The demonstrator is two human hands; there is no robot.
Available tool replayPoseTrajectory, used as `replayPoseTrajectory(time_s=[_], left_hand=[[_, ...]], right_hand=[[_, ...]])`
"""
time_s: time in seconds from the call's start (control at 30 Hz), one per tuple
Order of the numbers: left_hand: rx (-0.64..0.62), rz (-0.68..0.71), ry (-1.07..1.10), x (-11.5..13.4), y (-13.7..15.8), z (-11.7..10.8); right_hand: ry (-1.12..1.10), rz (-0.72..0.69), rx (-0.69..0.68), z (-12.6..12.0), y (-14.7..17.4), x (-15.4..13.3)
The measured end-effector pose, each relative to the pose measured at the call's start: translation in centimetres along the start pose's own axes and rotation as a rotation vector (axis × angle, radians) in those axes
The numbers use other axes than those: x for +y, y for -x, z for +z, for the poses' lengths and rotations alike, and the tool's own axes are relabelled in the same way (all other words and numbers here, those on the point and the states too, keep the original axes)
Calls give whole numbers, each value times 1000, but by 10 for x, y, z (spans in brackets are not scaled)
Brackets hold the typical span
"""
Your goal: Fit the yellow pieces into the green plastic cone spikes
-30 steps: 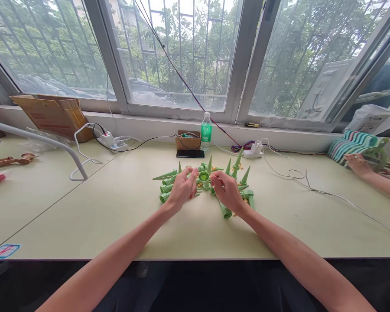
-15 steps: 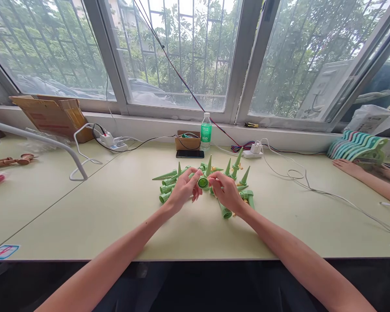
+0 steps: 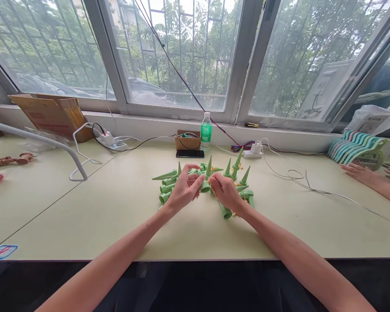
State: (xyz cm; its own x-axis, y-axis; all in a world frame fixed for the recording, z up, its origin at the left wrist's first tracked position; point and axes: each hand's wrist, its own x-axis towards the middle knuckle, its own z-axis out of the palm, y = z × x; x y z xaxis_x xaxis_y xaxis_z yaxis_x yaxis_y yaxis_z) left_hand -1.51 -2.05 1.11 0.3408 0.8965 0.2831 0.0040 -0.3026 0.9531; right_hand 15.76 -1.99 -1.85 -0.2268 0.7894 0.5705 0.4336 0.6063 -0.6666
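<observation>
Between my hands a green plastic watering spike [image 3: 205,187] shows its round socket, tilted downward. My right hand [image 3: 225,190] is closed, its thumb and fingertips pinching the side of this piece; the exact grip point is hidden. My left hand [image 3: 184,186] is just left of the socket, its thumb and forefinger apart and loosely curved. More green spikes [image 3: 167,189] lie to the left, behind that hand. On the right, several stand point up, such as one green cone [image 3: 245,176], some with small yellow valves [image 3: 241,166]. A hollow green tube [image 3: 226,212] lies under my right wrist.
Behind the pile are a black phone [image 3: 190,154], a small cardboard box [image 3: 187,141] and a water bottle [image 3: 206,132]. White cables [image 3: 307,186] cross the table at right. Another person's hand [image 3: 357,170] is near a row of hangers [image 3: 357,147]. A grey metal bar [image 3: 65,149] stands left.
My left thumb and forefinger have spread and come off the watering spike. Its socket has tipped downward in my right hand. At far right, the other person's hands have moved slightly.
</observation>
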Motion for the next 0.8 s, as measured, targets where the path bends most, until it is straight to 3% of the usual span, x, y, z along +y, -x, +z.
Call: replayPoseTrajectory(time_s=[0.3, 0.63, 0.8], left_hand=[[12, 117, -95, -6, 0, 2], [47, 367, -411, -14, 2, -1], [84, 374, -485, -19, 1, -1]], right_hand=[[72, -17, 21, 3, -1, 8], [10, 29, 18, 4, -2, 5], [-67, 81, 13, 4, -2, 4]])
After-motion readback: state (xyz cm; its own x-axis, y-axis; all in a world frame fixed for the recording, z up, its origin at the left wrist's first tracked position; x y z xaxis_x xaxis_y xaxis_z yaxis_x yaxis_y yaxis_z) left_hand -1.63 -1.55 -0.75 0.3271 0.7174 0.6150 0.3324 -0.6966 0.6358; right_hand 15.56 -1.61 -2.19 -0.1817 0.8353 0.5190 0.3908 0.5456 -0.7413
